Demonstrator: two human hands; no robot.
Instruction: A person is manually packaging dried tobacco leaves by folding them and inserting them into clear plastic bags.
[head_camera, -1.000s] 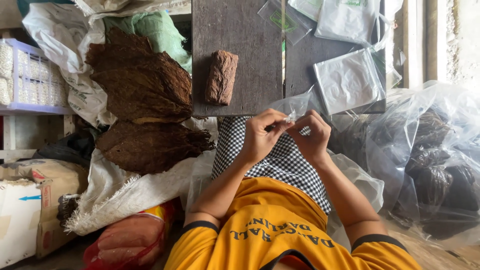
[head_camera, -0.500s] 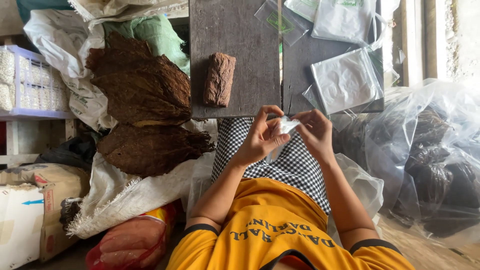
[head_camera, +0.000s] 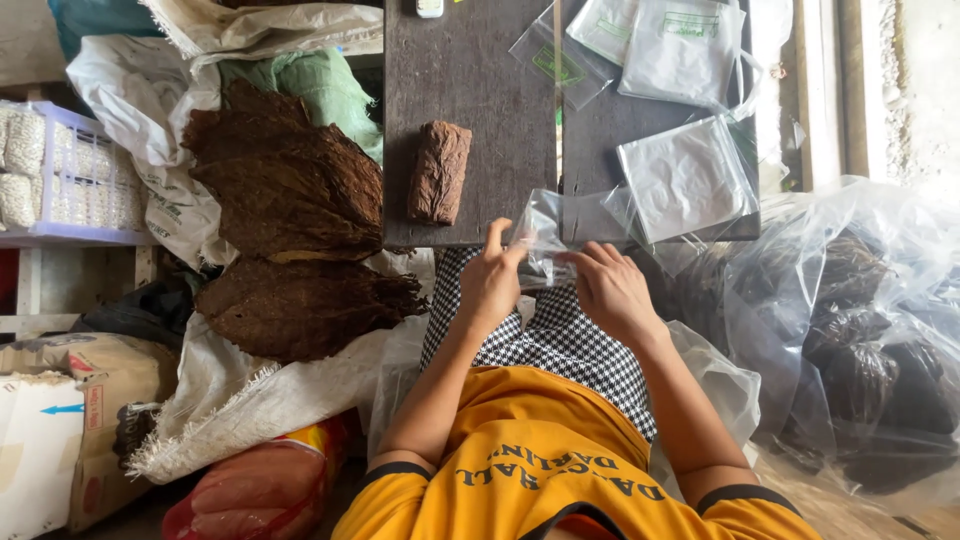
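Small clear plastic bag (head_camera: 545, 240) pinched at the near edge of the dark desk (head_camera: 470, 90), between both hands. Left hand (head_camera: 490, 280) fingers closed on its left side, right hand (head_camera: 610, 290) fingers gripping its right. Brown pressed bundle (head_camera: 438, 172) just left, apart. More empty bags (head_camera: 685, 175) beyond; bare desk between.
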